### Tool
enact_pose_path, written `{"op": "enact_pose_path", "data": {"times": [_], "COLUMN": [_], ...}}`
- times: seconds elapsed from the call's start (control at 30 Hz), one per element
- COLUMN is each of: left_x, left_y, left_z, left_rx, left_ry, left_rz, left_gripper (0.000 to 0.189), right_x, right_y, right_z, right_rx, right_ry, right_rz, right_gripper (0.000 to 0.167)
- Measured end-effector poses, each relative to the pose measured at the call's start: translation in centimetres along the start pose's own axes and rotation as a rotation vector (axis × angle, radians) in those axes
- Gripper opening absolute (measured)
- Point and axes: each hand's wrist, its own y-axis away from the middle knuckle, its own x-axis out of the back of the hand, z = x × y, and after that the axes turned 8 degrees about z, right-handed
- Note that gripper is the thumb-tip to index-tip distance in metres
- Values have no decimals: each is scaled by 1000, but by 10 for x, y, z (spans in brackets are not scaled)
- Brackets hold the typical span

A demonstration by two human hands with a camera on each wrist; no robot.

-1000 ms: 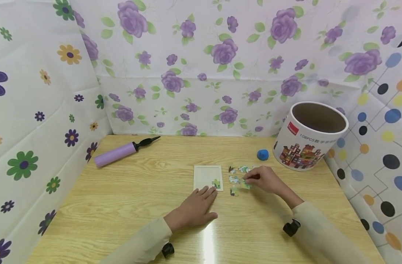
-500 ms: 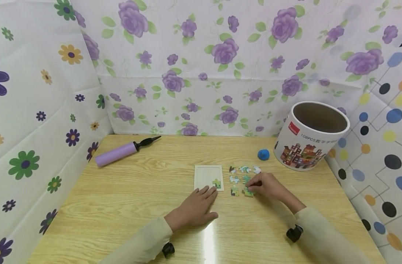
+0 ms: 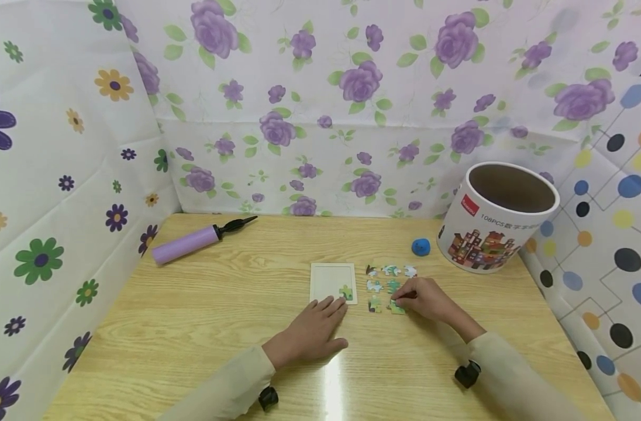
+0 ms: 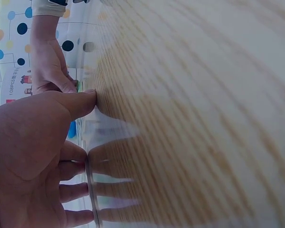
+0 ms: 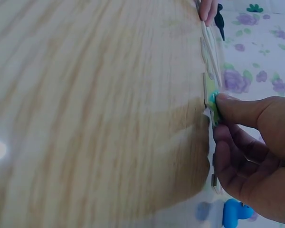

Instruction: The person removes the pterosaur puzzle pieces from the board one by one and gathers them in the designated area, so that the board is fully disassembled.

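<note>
My left hand (image 3: 311,332) lies on the table with its fingers straight. Its fingertips touch the near edge of a pale square puzzle tray (image 3: 326,279). One green jigsaw piece (image 3: 345,292) sits in the tray's near right corner. To the right, my right hand (image 3: 424,297) pinches a green and yellow jigsaw piece (image 3: 398,309) between thumb and index finger, low over the table. In the right wrist view, the pinched piece shows teal and green beside the thumb (image 5: 242,111); its other part is hidden. Several loose pieces (image 3: 375,286) lie between the tray and this hand.
A small blue object (image 3: 420,247) stands behind the pieces. A large white printed bucket (image 3: 496,225) is at the back right. A purple hand pump (image 3: 186,245) lies at the back left. Patterned cloth walls (image 3: 299,117) border the table (image 3: 220,310).
My right hand has moved a little nearer with the jigsaw piece, uncovering loose pieces behind it, then has almost stopped. My left hand has stayed on the tray's edge.
</note>
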Motion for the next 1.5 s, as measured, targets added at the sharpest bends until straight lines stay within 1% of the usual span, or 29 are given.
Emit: {"op": "enact_pose_path", "data": {"times": [0.17,0.27,0.4,0.5,0.63,0.8,0.97,1.17,1.5], "left_x": [0,0,0,0,-2,-3,-2,-2,-2], "left_y": [0,0,0,0,0,0,0,0,1], "left_z": [0,1,1,0,-1,-1,-1,-1,-2], "left_rx": [4,6,5,3,-4,-14,-8,-17,-17], "left_ry": [14,18,16,13,15,9,4,-4,14], "left_rz": [-1,-1,0,3,12,20,9,18,11], "left_gripper": [76,75,75,75,75,75,75,75,74], "right_x": [-1,-1,-1,-4,-13,-27,-41,-50,-53], "right_y": [-1,-4,-14,-24,-40,-56,-68,-76,-80], "right_z": [0,-4,-16,-26,-39,-50,-54,-59,-66], "right_rx": [-9,-12,14,44,69,51,32,16,106], "right_ry": [18,25,29,19,-18,-30,-27,1,48], "right_rz": [2,19,43,41,17,-25,-56,-78,-120], "right_gripper": [11,9,6,8,12,16,19,20,21]}}
